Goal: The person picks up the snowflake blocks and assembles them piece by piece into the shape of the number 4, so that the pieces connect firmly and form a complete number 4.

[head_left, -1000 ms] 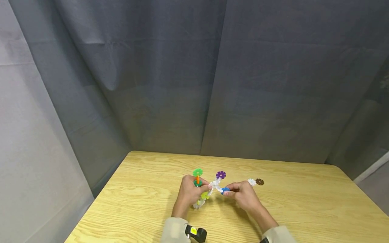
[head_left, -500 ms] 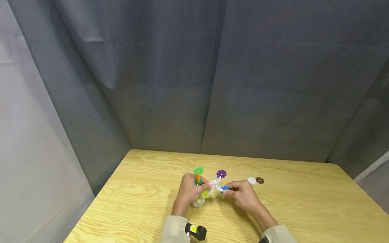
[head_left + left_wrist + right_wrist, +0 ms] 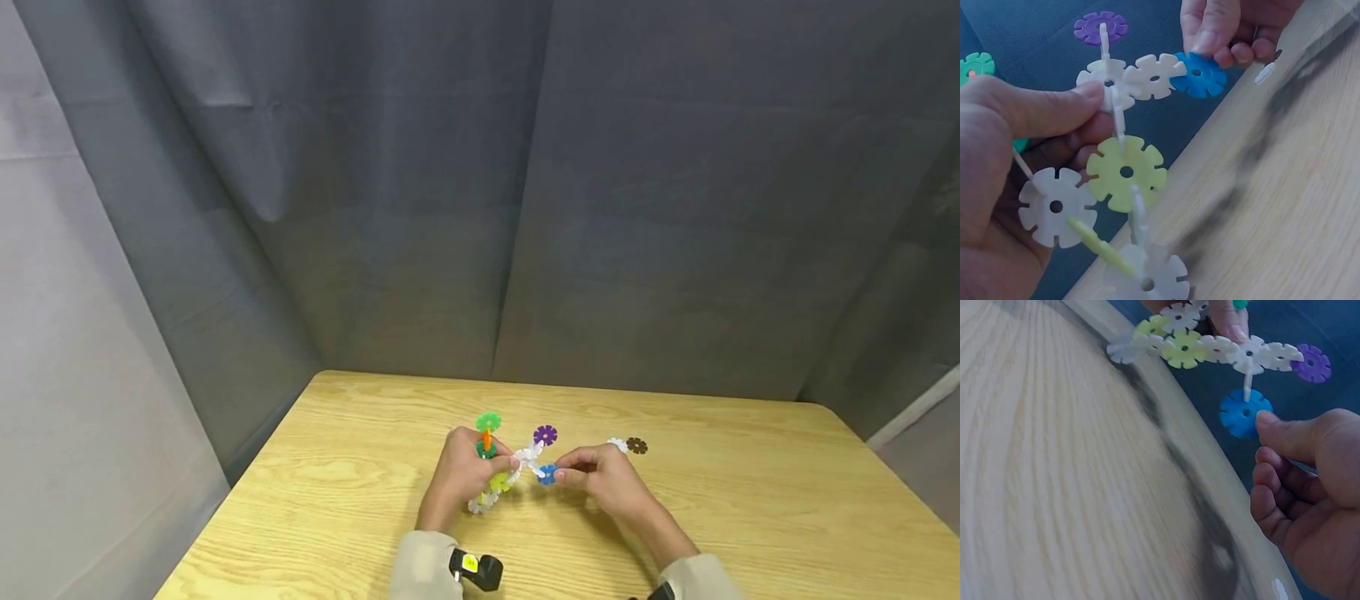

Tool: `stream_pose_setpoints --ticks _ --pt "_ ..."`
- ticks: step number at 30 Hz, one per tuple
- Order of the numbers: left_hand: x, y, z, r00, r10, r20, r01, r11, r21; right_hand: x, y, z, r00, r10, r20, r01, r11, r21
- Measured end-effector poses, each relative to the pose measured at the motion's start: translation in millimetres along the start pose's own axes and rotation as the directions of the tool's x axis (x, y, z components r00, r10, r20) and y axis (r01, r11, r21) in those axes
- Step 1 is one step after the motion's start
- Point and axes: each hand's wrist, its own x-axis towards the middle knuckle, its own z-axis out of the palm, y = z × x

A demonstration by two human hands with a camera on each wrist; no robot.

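My left hand [image 3: 467, 467] grips a linked chain of notched plastic discs, its thumb pressing a white disc [image 3: 1109, 82]. In the left wrist view a pale yellow disc [image 3: 1126, 174] and more white discs hang below that thumb. A purple disc [image 3: 545, 435] tops one branch at the far side. On the left of the chain, a light green disc [image 3: 489, 422] stands above an orange disc [image 3: 487, 440] and a dark green one [image 3: 486, 449]. My right hand [image 3: 611, 482] pinches a blue disc [image 3: 1245, 413] by its edge; the blue disc meets a white disc's end [image 3: 1248, 386].
Beyond my right hand a loose white disc [image 3: 618, 444] and a brown disc [image 3: 637, 446] lie side by side on the wooden table [image 3: 360, 467]. A dark grey curtain [image 3: 405, 250] hangs behind the table's far edge.
The blue disc has turned to show more of its face, and my right fingers have shifted to its right edge. My left hand keeps its hold on the chain.
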Motion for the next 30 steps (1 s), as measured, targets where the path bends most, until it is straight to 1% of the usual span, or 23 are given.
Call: stream_pose_setpoints --ticks 4,7,9,12,18,21,23,26,30 --pt "1.1 4.4 -6.4 1.000 0.004 0.019 -0.004 0.999 0.032 0.3 -2.2 -7.4 1.000 0.006 -0.017 -0.006 1.000 -0.007" --pt "2.3 7.6 -11.0 0.999 0.005 0.043 -0.007 0.999 0.052 1.7 -6.2 -12.5 0.999 0.019 -0.035 -0.021 0.999 -0.039" --pt "2.9 9.5 -13.6 0.998 0.005 0.059 -0.009 0.998 0.062 2.8 -9.7 -15.3 0.999 0.013 -0.045 -0.016 0.998 -0.063" --pt "3.6 11.3 -17.1 0.997 0.007 0.080 -0.014 0.996 0.088 3.8 -14.3 -18.7 0.999 -0.001 -0.052 -0.003 0.997 -0.071" --pt "5.1 15.5 -23.6 0.993 0.013 0.119 -0.037 0.979 0.201 5.1 -21.0 -24.2 0.999 -0.007 -0.051 0.004 0.997 -0.073" --pt "6.7 18.5 -26.0 0.989 0.013 0.146 -0.048 0.970 0.238 6.2 -24.8 -27.3 0.999 -0.005 -0.050 0.001 0.997 -0.079" --pt "7.5 20.2 -27.0 0.987 0.003 0.160 -0.043 0.969 0.244 7.6 -27.6 -29.3 0.999 0.006 -0.048 -0.009 0.997 -0.074" --pt "9.1 21.1 -27.2 0.984 -0.001 0.178 -0.043 0.969 0.242 8.9 -31.6 -31.4 0.999 0.000 -0.042 -0.003 0.997 -0.082" --pt "11.3 22.9 -26.6 0.980 0.000 0.198 -0.051 0.966 0.253 10.0 -37.4 -32.8 0.998 -0.050 -0.024 0.046 0.992 -0.121"
